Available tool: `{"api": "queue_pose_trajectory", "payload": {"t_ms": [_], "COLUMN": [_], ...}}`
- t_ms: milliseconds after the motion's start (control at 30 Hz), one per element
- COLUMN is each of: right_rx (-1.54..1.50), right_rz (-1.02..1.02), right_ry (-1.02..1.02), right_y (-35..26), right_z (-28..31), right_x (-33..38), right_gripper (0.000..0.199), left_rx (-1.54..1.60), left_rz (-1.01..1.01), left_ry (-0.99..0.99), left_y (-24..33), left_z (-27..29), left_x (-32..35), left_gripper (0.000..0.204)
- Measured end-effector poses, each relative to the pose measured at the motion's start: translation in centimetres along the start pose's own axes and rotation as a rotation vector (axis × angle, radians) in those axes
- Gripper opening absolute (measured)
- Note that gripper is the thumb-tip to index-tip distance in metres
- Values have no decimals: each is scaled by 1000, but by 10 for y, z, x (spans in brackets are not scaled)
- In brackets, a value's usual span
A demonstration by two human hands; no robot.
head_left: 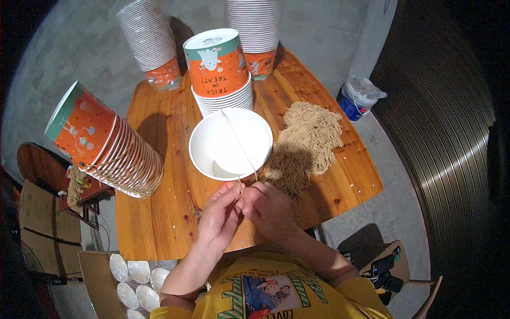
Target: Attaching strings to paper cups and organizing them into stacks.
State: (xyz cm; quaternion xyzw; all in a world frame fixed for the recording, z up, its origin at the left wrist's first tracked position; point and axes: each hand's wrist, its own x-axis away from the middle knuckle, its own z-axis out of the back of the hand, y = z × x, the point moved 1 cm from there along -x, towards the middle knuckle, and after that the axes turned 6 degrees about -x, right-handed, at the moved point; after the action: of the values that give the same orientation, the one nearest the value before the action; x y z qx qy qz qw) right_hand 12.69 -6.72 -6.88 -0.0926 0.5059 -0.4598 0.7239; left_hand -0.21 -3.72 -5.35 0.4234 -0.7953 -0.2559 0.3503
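A white-lined paper bucket [204,139] stands mouth up at the near middle of the wooden table. From its far rim a thin beige cord [237,137] runs across the opening toward me. Close to the near rim, my left hand [220,215] pinches the cord between thumb and fingertips. My right hand [268,208] is closed beside it, touching it, and grips the cord too; its fingertips are partly hidden. Just right of the bucket lies a loose heap of beige cords [312,135], its nearer part in shadow.
Upturned orange and green buckets [218,69] are stacked behind. A leaning stack with cords [125,154] stands left. Tall wrapped stacks [147,40] rise at the back of the table [340,186]. A carton of white cups [98,276] sits low left; a pail [357,98] stands right.
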Motion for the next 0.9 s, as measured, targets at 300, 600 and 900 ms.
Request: {"api": "queue_pose_trajectory", "payload": {"t_ms": [300,600,900], "right_rx": [-153,-284,-97], "right_rz": [5,-213,-75], "right_ry": [73,109,128], "right_y": [-1,2,4], "right_z": [-1,-1,0], "right_x": [-1,5,7], "right_gripper": [18,7,12], "left_rx": [-12,-76,-70], "left_rz": [56,12,-3], "left_ry": [-56,-95,-104], "left_y": [3,-5,-6], "left_z": [11,5,9], "left_x": [-4,1,-1], "left_gripper": [19,15,11]}}
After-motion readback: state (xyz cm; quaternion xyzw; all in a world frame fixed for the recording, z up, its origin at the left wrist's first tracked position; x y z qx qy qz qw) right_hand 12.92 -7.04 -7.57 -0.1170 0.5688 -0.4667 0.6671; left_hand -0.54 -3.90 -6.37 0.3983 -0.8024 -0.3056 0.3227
